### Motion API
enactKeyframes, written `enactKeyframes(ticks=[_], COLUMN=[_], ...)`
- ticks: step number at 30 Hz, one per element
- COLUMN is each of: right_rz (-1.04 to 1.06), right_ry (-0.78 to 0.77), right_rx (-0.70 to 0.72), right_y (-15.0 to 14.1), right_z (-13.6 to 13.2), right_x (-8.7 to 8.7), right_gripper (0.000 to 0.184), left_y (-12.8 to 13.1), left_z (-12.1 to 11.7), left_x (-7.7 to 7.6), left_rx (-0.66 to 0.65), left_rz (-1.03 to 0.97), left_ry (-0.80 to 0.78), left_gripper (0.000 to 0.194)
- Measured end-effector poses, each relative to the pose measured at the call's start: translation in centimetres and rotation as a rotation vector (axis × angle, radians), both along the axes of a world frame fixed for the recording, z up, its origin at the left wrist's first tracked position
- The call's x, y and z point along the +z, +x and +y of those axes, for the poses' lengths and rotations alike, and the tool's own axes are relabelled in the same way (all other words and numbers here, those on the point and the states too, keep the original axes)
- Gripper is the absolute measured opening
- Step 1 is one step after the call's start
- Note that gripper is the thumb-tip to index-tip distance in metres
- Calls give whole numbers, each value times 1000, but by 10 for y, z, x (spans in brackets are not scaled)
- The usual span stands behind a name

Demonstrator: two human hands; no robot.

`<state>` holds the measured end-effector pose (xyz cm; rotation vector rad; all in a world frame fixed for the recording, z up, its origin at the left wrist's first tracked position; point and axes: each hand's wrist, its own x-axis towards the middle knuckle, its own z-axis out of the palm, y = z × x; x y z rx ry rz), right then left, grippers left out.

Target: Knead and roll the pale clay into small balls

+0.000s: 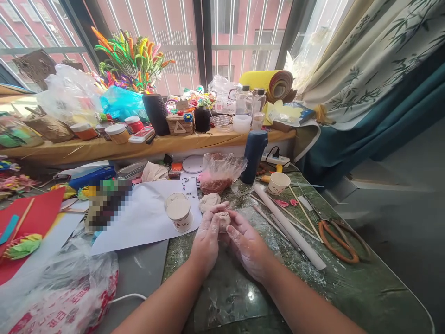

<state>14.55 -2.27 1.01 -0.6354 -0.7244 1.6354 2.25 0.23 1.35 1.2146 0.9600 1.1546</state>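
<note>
Cupping a ball of clay point(223, 221) between them, left hand point(208, 232) and right hand point(246, 239) press fingers round its sides, above a clear sheet point(232, 297). Flattened lump point(209, 202) just beyond; rolling pin point(290, 227) to the right.

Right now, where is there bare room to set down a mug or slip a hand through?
The widest patch is the near right of the green tabletop, between the right forearm, the scissors and the table's edge. A hand could probably pass between the forearms, over the transparent sheet. The windowsill is crowded, as is around the white rod.
</note>
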Motion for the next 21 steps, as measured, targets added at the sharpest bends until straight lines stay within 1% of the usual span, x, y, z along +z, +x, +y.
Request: enactKeyframes(ticks=[2, 4, 7, 9, 11, 14, 19, 21], right_rz=[15, 22, 32, 22, 27, 58, 43, 26], right_ry=[10, 8, -24, -67, -100, -96, -70, -62], right_rx=[13, 11, -8, -15, -4, 29, 77, 76], right_y=[0, 0, -1, 0, 0, 1, 3, 4], right_z=[0, 0, 0, 0, -1, -4, -6, -5], right_x=[-1, -3, -7, -10, -12, -11, -6, -6], right_gripper=[39, 38, 50, 56, 54, 50, 53, 53], left_y=[-1, -2, -1, 1, 3, 6, 11, 13], left_z=[4, 7, 7, 4, 1, -2, -6, -8], left_x=[-1, 0, 1, 1, 1, 1, 6, 9], left_rx=[5, -17, -33, -39, -56, -81, -109, -100], left_rz=[-43, -66, 12, 12, -39, -112, -396, -437], left_ry=[-52, -93, -58, -50, -91, -163, -339, -389], left_gripper=[53, 58, 51, 46, 46, 48, 50, 51])
